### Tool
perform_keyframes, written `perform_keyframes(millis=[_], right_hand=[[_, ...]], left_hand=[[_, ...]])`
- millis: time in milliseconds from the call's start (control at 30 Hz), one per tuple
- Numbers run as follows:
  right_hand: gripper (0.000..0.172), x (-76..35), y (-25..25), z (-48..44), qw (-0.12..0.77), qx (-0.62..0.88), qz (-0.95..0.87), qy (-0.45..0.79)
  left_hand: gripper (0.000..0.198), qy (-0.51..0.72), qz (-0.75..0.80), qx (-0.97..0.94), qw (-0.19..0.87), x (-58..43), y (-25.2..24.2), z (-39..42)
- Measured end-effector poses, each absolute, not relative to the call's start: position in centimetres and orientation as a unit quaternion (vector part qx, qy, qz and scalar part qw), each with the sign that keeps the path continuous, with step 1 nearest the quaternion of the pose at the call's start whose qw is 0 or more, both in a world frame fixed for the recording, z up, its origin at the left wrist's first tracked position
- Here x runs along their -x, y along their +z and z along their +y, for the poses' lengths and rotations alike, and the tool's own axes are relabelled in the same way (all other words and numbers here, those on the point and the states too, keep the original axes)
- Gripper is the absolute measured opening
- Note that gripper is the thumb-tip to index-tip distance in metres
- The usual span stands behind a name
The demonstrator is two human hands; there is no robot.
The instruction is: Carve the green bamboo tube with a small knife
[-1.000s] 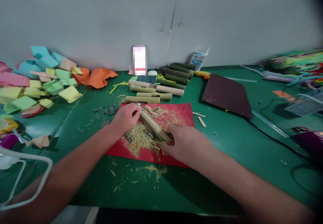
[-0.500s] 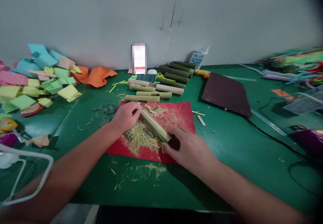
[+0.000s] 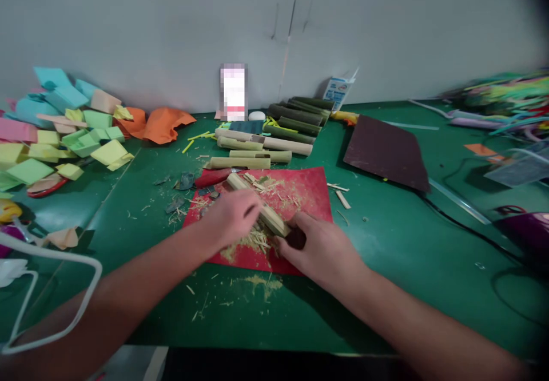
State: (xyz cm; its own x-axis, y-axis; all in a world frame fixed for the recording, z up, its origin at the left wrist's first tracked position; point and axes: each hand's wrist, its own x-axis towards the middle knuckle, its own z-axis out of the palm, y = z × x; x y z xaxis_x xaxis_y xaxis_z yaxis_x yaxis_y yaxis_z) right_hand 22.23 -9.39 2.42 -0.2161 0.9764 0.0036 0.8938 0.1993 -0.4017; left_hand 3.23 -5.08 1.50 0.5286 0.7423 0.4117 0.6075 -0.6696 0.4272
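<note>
A pale, split bamboo piece (image 3: 273, 221) lies slanted over a red sheet (image 3: 315, 189). My right hand (image 3: 319, 246) grips its near end between thumb and fingers. Over the middle of the bamboo, my left hand (image 3: 231, 218) is closed, slightly blurred; whatever is in its fingers is hidden. Bamboo shavings (image 3: 259, 241) and dust are heaped on the sheet below both hands. Beyond my left hand, a red-handled tool (image 3: 210, 178) lies at the sheet's far left corner, its tip partly hidden.
Several bamboo tubes (image 3: 246, 163) lie in rows behind the sheet. A phone (image 3: 234, 92) leans on the wall. Folded coloured papers (image 3: 64, 146) cover the left side, and a dark brown board (image 3: 386, 152) lies right. A white frame (image 3: 81, 318) crosses above my left forearm.
My left hand has slid from the bamboo's far end toward me, to its middle, uncovering the far end and the red handle. My right hand keeps its grip. The view shifted slightly.
</note>
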Motion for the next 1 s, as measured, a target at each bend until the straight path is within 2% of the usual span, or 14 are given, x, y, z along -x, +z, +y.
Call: perform_keyframes(millis=[100, 267, 433, 600, 733, 900, 1000], right_hand=[[0.018, -22.2, 2.3, -9.4, 0.126, 0.62, -0.758, 0.157], [0.014, -22.1, 2.2, -9.3, 0.134, 0.614, -0.762, 0.155], [0.018, -22.2, 2.3, -9.3, 0.135, 0.623, -0.753, 0.162], [0.018, -22.2, 2.3, -9.3, 0.13, 0.621, -0.758, 0.15], [0.021, -22.2, 2.2, -9.4, 0.13, 0.626, -0.753, 0.155], [0.019, -22.2, 2.2, -9.3, 0.115, 0.631, -0.755, 0.138], [0.022, -22.1, 2.4, -9.2, 0.117, 0.636, -0.749, 0.148]], left_hand=[[0.014, 0.295, 0.415, -0.855, 0.102, -3.1, 1.6, -4.8], [0.014, 0.237, 0.352, -0.893, 0.151, -4.8, 1.8, -6.5], [0.014, 0.265, 0.402, -0.869, 0.115, -4.7, 1.9, -6.5], [0.017, 0.225, 0.336, -0.901, 0.158, -5.0, 1.9, -7.1], [0.016, 0.254, 0.392, -0.873, 0.141, -4.2, 1.7, -7.0], [0.015, 0.241, 0.343, -0.894, 0.156, -4.0, 1.4, -6.9], [0.016, 0.26, 0.376, -0.88, 0.131, -3.4, 1.0, -6.1]])
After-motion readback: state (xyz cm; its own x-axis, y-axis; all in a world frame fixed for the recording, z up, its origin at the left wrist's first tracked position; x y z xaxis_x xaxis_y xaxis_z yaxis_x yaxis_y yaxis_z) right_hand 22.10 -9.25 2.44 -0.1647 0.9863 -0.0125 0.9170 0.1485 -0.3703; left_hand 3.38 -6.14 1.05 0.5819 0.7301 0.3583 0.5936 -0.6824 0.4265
